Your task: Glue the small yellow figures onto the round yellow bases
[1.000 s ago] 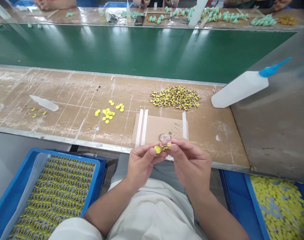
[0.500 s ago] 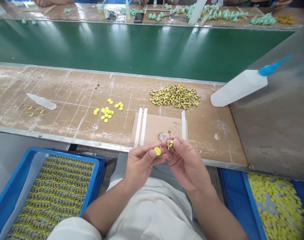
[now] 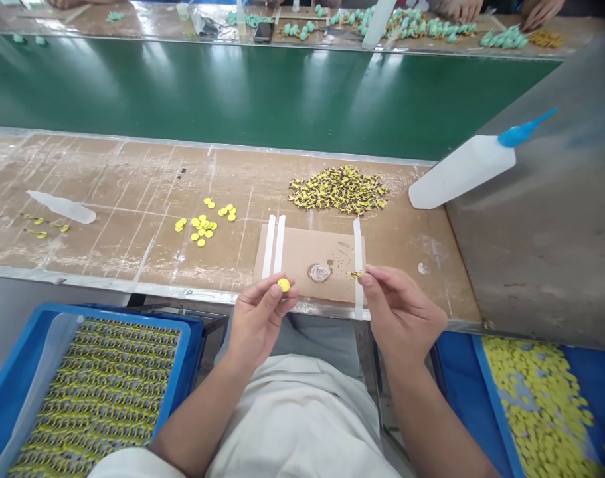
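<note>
On my remote feed, L hand (image 3: pixel 256 318) is pinching a yellow disc (image 3: pixel 283 285) btw thumb & fingertips, other fingers curled under, up by the front L corner of a cardboard sheet (image 3: pixel 312 242) on the bench (image 3: pixel 406 245). R hand (image 3: pixel 406 312) has thumb & forefinger pressed on a small yellow-and-dark piece (image 3: pixel 356 274), seen over the R-side tape strip (image 3: pixel 358 242); can't tell exact ht. Disc & piece are well apart, w/ a round clear patch (image 3: pixel 319 272) on the cardboard btw them (dish or puddle, can't tell). Behind the sheet I've got a pile of small yellow-and-dark parts (image 3: pixel 338 190); to its L, loose yellow discs (image 3: pixel 200 226), then a white tapered strip (image 3: pixel 66 207) w/ a few hooked parts (image 3: pixel 63 228) just beside. White bottle (image 3: pixel 461 172), blue nozzle, tilts near the metal panel (image 3: pixel 531 232). Below L, blue tray (image 3: pixel 181 345) w/ rows of parts; below R, blue bin (image 3: pixel 494 405) w/ yellow bits. Across the green belt (image 3: pixel 232 93), co-workers' hands (image 3: pixel 464 8) at mint-green pieces (image 3: pixel 416 23).
</note>
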Demonstrator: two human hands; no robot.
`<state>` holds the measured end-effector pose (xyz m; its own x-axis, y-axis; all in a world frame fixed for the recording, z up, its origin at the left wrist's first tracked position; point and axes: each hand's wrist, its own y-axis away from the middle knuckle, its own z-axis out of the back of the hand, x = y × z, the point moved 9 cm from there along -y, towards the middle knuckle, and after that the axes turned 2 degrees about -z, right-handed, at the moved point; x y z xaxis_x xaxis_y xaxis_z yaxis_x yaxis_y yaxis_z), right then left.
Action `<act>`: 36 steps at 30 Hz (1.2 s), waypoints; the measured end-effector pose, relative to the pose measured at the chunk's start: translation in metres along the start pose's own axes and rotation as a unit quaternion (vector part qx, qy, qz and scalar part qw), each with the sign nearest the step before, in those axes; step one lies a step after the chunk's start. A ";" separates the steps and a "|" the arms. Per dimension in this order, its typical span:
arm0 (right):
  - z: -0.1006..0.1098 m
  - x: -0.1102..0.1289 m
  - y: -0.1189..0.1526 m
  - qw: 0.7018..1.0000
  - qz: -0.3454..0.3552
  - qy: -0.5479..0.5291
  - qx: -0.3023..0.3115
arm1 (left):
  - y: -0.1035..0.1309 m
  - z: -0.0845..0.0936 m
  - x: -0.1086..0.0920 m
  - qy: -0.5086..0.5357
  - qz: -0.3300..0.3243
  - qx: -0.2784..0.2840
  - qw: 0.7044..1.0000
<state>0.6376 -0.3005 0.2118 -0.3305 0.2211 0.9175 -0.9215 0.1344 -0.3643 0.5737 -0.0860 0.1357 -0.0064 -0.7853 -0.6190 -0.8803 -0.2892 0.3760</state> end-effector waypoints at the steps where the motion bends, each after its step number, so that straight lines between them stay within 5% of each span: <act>1: 0.000 -0.002 -0.002 0.999 0.025 0.040 0.010 | -0.003 0.005 -0.001 -0.002 -0.002 -0.011 1.000; 8: -0.024 -0.018 -0.004 0.978 0.126 0.119 0.112 | -0.013 0.018 -0.002 -0.017 -0.007 -0.040 0.999; 14: -0.035 -0.029 -0.003 0.969 0.143 0.135 0.152 | -0.015 0.022 -0.003 -0.029 -0.011 -0.044 0.999; 31: -0.039 -0.026 -0.002 0.959 0.166 0.143 0.180 | -0.019 0.022 -0.003 -0.005 -0.009 -0.041 0.999; 36: -0.034 -0.020 -0.004 0.969 0.155 0.126 0.147 | -0.018 0.022 -0.003 -0.015 -0.012 -0.033 0.999</act>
<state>0.6549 -0.2726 0.1892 -0.5753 0.4406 0.6891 -0.8159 -0.2501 -0.5213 0.5788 -0.0660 0.1159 -0.0006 -0.7608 -0.6490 -0.8474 -0.3442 0.4043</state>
